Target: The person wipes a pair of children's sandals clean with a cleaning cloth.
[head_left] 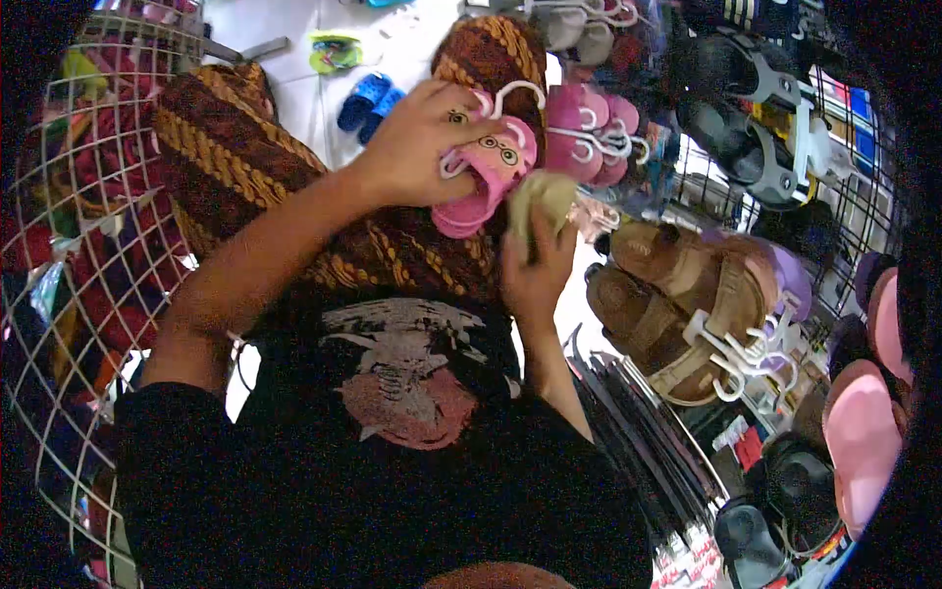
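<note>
My left hand (417, 142) is closed on a pair of small pink sandals (505, 162), which have a cartoon face with round glasses on the strap. A white plastic hanger (520, 90) sticks up from them. Close by on the right, my right hand (538, 270) grips a beige, soft-looking thing (546, 201), perhaps a cloth, blurred and touching or nearly touching the sandals' edge. Both hands are above my lap, over the brown patterned trousers (392, 245).
Pink sandals on hangers (594, 133) hang beyond my right hand. Brown sandals (677, 304) and pink slippers (863, 442) are at the right, near a black wire rack (844, 236). A white wire grid (49, 393) borders the left. Blue sandals (370, 103) and a green one (335, 53) lie on the tiles.
</note>
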`<control>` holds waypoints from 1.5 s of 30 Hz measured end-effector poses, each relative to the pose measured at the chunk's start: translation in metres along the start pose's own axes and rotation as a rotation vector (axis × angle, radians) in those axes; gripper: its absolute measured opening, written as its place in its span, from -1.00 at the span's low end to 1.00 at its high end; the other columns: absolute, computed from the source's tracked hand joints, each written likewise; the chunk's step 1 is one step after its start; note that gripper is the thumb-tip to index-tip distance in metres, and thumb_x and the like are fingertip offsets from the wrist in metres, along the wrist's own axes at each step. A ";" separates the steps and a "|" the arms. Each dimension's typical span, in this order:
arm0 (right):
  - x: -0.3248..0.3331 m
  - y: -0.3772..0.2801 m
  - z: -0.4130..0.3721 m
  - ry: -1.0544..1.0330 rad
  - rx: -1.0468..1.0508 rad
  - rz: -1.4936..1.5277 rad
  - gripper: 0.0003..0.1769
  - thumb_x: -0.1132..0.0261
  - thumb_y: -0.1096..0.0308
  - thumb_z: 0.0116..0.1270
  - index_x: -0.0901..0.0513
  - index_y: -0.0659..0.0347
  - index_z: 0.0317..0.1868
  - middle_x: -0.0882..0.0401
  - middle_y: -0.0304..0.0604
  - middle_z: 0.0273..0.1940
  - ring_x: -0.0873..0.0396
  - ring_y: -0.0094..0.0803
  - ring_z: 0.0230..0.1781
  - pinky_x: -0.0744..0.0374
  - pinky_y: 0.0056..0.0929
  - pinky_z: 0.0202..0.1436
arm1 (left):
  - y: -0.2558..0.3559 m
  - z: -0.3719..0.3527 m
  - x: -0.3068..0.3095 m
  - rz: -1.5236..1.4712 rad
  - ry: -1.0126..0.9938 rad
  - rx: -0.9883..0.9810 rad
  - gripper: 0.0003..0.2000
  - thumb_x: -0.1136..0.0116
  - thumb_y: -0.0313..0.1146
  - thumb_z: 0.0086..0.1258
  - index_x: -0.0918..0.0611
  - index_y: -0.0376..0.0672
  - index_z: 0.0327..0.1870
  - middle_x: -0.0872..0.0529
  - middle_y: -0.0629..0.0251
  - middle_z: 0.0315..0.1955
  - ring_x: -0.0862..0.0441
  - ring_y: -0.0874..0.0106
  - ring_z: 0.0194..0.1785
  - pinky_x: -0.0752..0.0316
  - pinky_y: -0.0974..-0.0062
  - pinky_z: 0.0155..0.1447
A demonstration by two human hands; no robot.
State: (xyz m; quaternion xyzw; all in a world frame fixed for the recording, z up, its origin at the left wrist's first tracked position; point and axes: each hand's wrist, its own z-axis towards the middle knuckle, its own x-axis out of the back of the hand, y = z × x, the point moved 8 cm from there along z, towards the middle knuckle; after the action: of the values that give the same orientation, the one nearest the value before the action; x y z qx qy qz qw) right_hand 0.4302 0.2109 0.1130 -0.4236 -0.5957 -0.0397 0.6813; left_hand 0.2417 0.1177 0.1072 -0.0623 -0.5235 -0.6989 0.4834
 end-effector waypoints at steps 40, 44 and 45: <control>-0.005 0.058 0.028 0.047 -0.156 0.432 -0.41 -0.30 0.39 0.25 -0.44 0.36 0.29 -0.47 0.01 0.23 -0.42 -0.20 0.26 -0.34 -0.21 0.36 | 0.002 0.010 -0.007 -0.024 -0.066 0.006 -0.39 -0.36 -0.19 -0.12 -0.67 0.08 0.13 -0.56 0.14 -0.06 -0.48 0.05 0.06 -0.43 0.15 0.20; 0.013 -0.010 0.030 -0.067 0.275 0.256 -0.49 -0.33 0.39 0.18 -0.57 0.17 0.20 -0.50 0.06 0.05 -0.52 -0.06 0.10 -0.46 -0.23 0.21 | 0.010 0.014 -0.008 -0.028 -0.103 -0.014 -0.44 -0.36 -0.17 -0.08 -0.69 0.21 0.11 -0.55 0.14 -0.05 -0.47 0.03 0.08 -0.37 0.10 0.25; 0.014 -0.010 0.033 -0.014 0.286 0.226 -0.51 -0.35 0.38 0.15 -0.61 0.13 0.16 -0.50 0.09 -0.03 -0.52 0.00 0.03 -0.50 -0.21 0.12 | 0.005 0.011 -0.010 -0.039 -0.113 -0.003 -0.46 -0.36 -0.17 -0.07 -0.70 0.21 0.09 -0.55 0.15 -0.05 -0.47 0.03 0.08 -0.37 0.10 0.25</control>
State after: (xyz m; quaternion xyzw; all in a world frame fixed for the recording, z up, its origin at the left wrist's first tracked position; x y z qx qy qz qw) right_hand 0.4030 0.2311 0.1284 -0.3868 -0.5487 0.1255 0.7305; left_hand 0.2464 0.1325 0.1097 -0.0922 -0.5501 -0.7044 0.4390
